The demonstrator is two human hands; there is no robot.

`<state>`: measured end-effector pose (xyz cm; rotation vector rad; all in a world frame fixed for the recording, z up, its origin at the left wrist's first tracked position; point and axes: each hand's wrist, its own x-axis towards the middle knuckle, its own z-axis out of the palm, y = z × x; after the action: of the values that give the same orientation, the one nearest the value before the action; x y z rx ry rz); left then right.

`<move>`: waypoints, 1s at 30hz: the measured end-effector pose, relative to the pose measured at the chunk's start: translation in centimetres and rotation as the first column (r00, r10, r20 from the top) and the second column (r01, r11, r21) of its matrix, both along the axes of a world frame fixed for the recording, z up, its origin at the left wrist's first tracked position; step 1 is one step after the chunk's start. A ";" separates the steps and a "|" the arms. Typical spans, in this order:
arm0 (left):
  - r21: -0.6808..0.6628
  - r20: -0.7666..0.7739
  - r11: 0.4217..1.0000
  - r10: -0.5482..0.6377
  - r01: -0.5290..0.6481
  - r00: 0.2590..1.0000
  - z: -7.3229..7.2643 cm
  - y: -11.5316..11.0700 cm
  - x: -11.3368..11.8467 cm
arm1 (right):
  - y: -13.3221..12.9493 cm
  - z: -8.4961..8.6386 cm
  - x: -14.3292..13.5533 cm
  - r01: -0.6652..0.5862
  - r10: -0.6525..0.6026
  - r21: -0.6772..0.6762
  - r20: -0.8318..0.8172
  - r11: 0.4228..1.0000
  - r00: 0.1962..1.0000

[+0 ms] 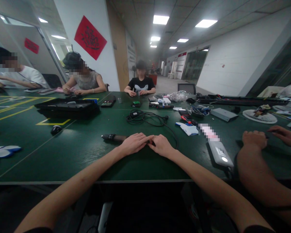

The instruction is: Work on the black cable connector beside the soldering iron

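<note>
A dark cylindrical tool with a metal tip [113, 138] lies on the green table [87, 165], pointing left. My left hand [135, 143] rests over its right-hand part, fingers stretched toward the right. My right hand [161, 144] meets the left one at the fingertips, its fingers curled round something dark that I cannot make out. Behind both hands lies a coiled black cable [145, 118] with a plug, one loop running down beside my right wrist.
Nearby on the right are a white-grey device [220, 153], white-blue gloves [189, 128] and another person's hands [254, 139]. Further off stand a black tray [68, 105], a mouse [56, 130] and a white fan grille [259, 116]. Several people sit around.
</note>
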<state>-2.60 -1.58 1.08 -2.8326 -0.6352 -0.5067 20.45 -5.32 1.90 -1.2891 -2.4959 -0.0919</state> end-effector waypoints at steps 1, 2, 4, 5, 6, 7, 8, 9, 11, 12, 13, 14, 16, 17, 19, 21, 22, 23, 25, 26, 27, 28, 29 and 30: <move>0.000 0.005 1.000 0.002 -0.002 1.000 0.0 0.0 0.0 | 0.0 0.0 0.0 0.004 -0.004 0.002 0.001 1.000 1.000; -0.002 0.007 1.000 -0.002 0.002 1.000 0.0 0.0 0.0 | 0.0 0.0 0.0 0.007 -0.007 0.003 0.002 1.000 1.000; -0.005 0.003 1.000 -0.018 0.018 1.000 0.0 0.0 0.0 | 0.0 -0.1 -0.1 0.012 -0.012 0.001 0.008 1.000 1.000; -0.006 -0.001 1.000 -0.026 0.026 1.000 0.0 0.0 0.0 | 0.0 -0.1 -0.1 0.013 -0.013 0.000 0.012 1.000 1.000; -0.005 -0.007 1.000 -0.029 0.029 1.000 0.0 0.0 0.0 | 0.0 -0.1 -0.1 0.013 -0.013 0.000 0.014 1.000 1.000; -0.003 -0.009 1.000 -0.025 0.025 1.000 0.0 0.0 0.0 | 0.1 -0.1 -0.1 0.011 -0.011 0.000 0.014 1.000 1.000; 0.001 -0.008 1.000 -0.016 0.016 1.000 0.0 0.0 0.0 | 0.1 -0.1 -0.1 0.010 -0.010 0.001 0.012 1.000 1.000; 0.006 -0.005 1.000 -0.005 0.005 1.000 0.0 0.0 0.0 | 0.1 -0.1 -0.1 0.010 -0.010 0.002 0.009 1.000 1.000; 0.013 0.003 1.000 0.008 -0.009 1.000 0.0 -0.1 0.1 | 0.1 -0.2 -0.1 0.011 -0.011 0.001 0.005 1.000 1.000; 0.014 0.004 1.000 0.007 -0.007 1.000 0.0 -0.1 0.1 | 0.1 -0.2 -0.1 0.013 -0.013 0.001 0.005 1.000 1.000; 0.014 0.004 1.000 0.000 0.000 1.000 0.0 -0.1 0.1 | 0.1 -0.2 -0.1 0.013 -0.013 0.003 0.005 1.000 1.000; 0.013 0.001 1.000 -0.009 0.009 1.000 0.0 -0.1 0.1 | 0.1 -0.2 -0.1 0.012 -0.012 0.005 0.006 1.000 1.000; 0.013 -0.005 1.000 -0.018 0.018 1.000 0.0 -0.1 0.1 | 0.1 -0.2 -0.1 0.010 -0.010 0.009 0.005 1.000 1.000; 0.015 -0.005 1.000 -0.014 0.014 1.000 0.0 -0.2 0.1 | 0.0 -0.1 -0.1 0.009 -0.009 0.009 0.003 1.000 1.000; 0.022 0.003 1.000 0.003 -0.003 1.000 -0.1 -0.2 0.1 | 0.0 -0.1 -0.1 0.010 -0.010 0.008 -0.003 1.000 1.000; 0.021 0.015 1.000 0.008 -0.009 1.000 0.0 -0.2 0.1 | 0.0 0.0 -0.1 0.009 -0.009 0.007 -0.009 1.000 1.000; 0.018 0.017 1.000 0.003 -0.003 1.000 0.0 -0.2 0.0 | 0.0 0.0 -0.1 0.007 -0.007 0.008 -0.010 1.000 1.000; 0.016 0.016 1.000 -0.006 0.006 1.000 0.0 -0.2 0.0 | 0.0 0.0 -0.1 0.007 -0.007 0.009 -0.010 1.000 1.000; 0.017 0.006 1.000 -0.018 0.018 1.000 0.0 -0.2 0.0 | -0.1 0.0 -0.1 0.008 -0.008 0.011 -0.006 1.000 1.000; 0.022 0.003 1.000 -0.016 0.016 1.000 0.0 -0.2 0.0 | -0.1 0.0 -0.1 0.009 -0.009 0.011 -0.004 1.000 1.000; 0.027 0.004 1.000 -0.009 0.009 1.000 0.0 -0.1 0.0 | -0.1 0.1 -0.1 0.010 -0.010 0.009 -0.002 1.000 1.000; 0.030 0.008 1.000 -0.002 0.002 1.000 -0.1 -0.1 0.0 | 0.0 0.1 -0.1 0.010 -0.010 0.006 -0.001 1.000 1.000; 0.031 0.014 1.000 0.004 -0.004 1.000 -0.1 -0.1 0.0 | 0.0 0.1 -0.1 0.006 -0.006 0.003 -0.001 1.000 1.000; 0.029 0.022 1.000 0.005 -0.006 1.000 -0.1 -0.1 0.0 | 0.0 0.1 -0.1 0.002 -0.002 0.000 -0.003 1.000 1.000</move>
<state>-2.59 -1.65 0.97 -2.8007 -0.6344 -0.5417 20.33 -5.32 2.00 -1.2908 -2.4924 -0.0906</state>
